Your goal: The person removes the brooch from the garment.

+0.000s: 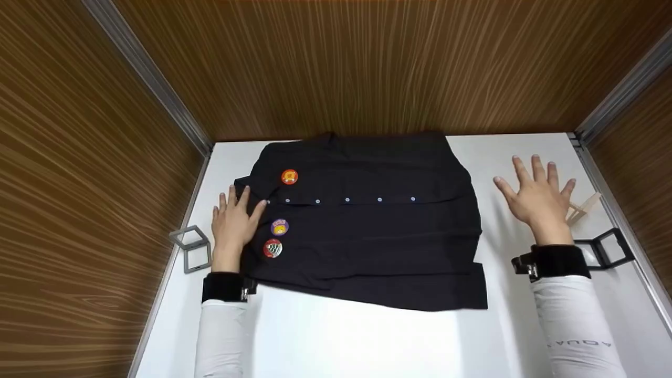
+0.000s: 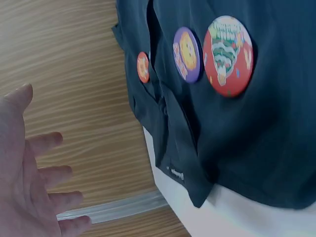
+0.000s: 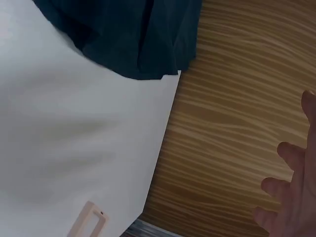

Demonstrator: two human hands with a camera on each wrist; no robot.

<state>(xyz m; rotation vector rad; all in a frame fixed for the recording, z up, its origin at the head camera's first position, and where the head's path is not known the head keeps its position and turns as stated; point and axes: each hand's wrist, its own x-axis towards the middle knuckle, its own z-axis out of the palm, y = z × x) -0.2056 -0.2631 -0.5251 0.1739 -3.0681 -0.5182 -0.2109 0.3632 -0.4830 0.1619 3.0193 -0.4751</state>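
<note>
A dark button-up shirt (image 1: pixel 378 236) lies spread sideways on the white table, its row of light buttons running across the middle. Three round pin badges are on its left part: an orange-red badge (image 1: pixel 290 177), a purple badge (image 1: pixel 280 227) and a red badge with a green tree (image 2: pixel 228 56). In the head view my left hand (image 1: pixel 231 223) appears over the shirt's left end near the collar, fingers spread; the left wrist view has it raised off the cloth. To the right of the shirt, my right hand (image 1: pixel 541 202) hovers with fingers spread, holding nothing.
A grey hinged frame (image 1: pixel 197 251) stands by the left edge of the white table (image 1: pixel 362 336). On the right are a black hinged frame (image 1: pixel 604 249) and a beige frame (image 1: pixel 584 209). Wood-grain panels (image 1: pixel 367 68) wall the back and sides.
</note>
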